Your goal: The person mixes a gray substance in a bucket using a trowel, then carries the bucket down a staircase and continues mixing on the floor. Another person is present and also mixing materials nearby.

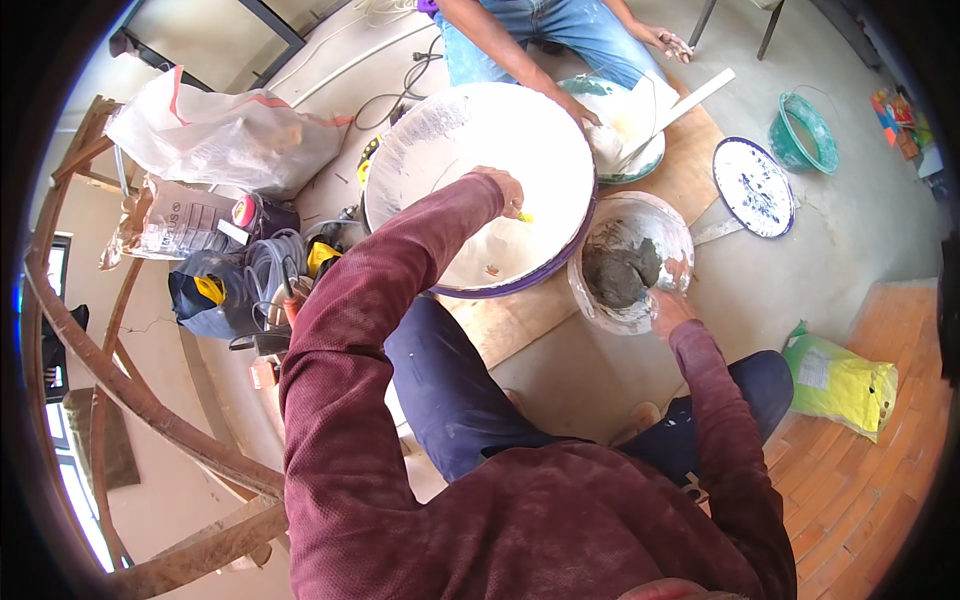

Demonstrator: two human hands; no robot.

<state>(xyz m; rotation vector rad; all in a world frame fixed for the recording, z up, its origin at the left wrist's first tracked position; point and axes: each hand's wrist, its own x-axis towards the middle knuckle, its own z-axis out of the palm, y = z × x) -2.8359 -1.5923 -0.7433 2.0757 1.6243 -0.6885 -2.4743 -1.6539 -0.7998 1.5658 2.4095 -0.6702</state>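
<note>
Smoothing white plaster inside the big bowl (480, 190), left hand (503, 190) pinching a yellow scraper (524, 216). Right hand (668, 308) grips the grey-mortar bowl (628, 262) rim; the coat looks mostly on.

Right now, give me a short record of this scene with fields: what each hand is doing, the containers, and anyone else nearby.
left hand: inside the large white basin, holding a small yellow thing; what it is cannot be told
right hand: on the rim of the smaller bowl
smaller bowl contents: grey paste
surface: wooden board on a concrete floor
other person: opposite, one hand in a teal-rimmed bowl
nearby: blue-patterned plate, green bucket, green bag
</note>
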